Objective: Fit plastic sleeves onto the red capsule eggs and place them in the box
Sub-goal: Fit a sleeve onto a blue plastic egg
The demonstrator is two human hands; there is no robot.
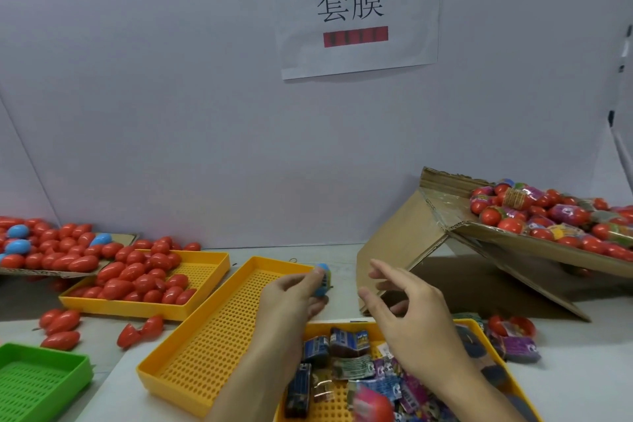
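Observation:
My left hand [291, 298] grips a blue capsule egg [322, 281] with a dark printed sleeve on it, above the near end of an empty yellow tray [212, 336]. My right hand [407, 325] hovers open beside it, fingers spread, holding nothing. Below both hands a yellow tray [346, 390] holds several flat printed sleeves. Red eggs [144, 281] fill another yellow tray [209, 271] at the left. At the right a tilted cardboard box [507, 243] holds several sleeved eggs [548, 216].
Loose red and blue eggs [51, 247] lie on cardboard at the far left, and a few red ones [61, 329] on the table. A green tray [37, 384] sits at the bottom left. A white wall with a paper sign [356, 10] stands behind.

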